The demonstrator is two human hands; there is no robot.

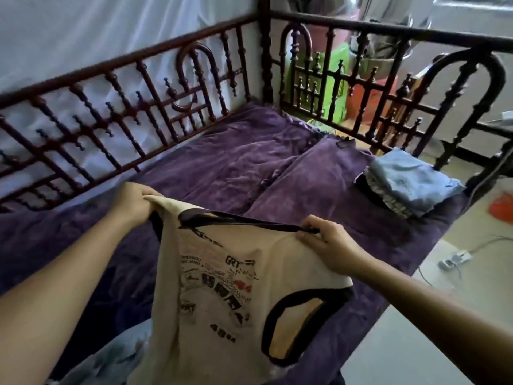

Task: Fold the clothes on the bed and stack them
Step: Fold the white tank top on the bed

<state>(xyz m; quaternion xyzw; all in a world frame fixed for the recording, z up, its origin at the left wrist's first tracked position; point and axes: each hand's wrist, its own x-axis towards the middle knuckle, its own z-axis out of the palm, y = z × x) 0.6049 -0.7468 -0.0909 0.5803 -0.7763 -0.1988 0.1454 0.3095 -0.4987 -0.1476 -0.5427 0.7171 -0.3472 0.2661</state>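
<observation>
Shirt (222, 287) held aloft over bed (222, 162), fingers of left hand (133, 202) and right hand (330, 245) clamped on its shoulders. Risk of crooked fold from a slipping grip or bunched sleeve.

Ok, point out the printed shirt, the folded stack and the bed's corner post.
printed shirt (219, 282), head view, on the black print on its front.
folded stack (404, 175), head view, on the blue top garment.
corner post (265, 65), head view, on its turned shaft.
</observation>
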